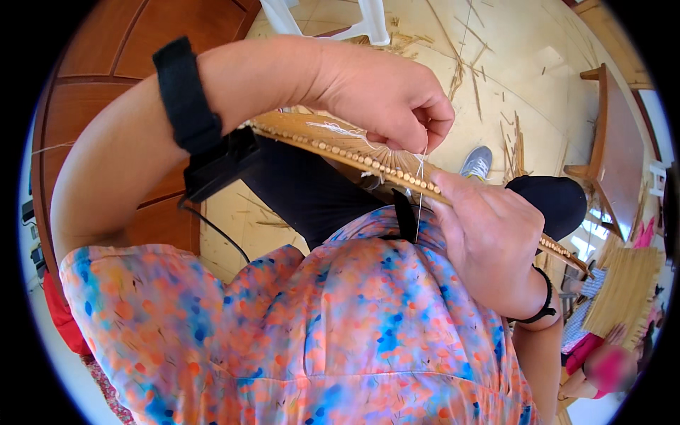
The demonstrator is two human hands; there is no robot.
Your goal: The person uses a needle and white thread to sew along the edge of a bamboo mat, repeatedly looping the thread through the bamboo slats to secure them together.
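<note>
A: How does the stalk panel [327, 136] appear?

B: Tan and finely ribbed, it lies just above centre, slanting from between 10 and 11 o'clock towards 3. Its near edge bears a row of pale, round stalk ends [370, 163]; loose white strands [336, 129] lie on the upper face.

A: And the hands?

B: At 1 o'clock, the left hand [393, 95] pinches a straight white thread [419, 207] crossing that edge. At 3 o'clock, the right hand [492, 237] grips the panel.
</note>
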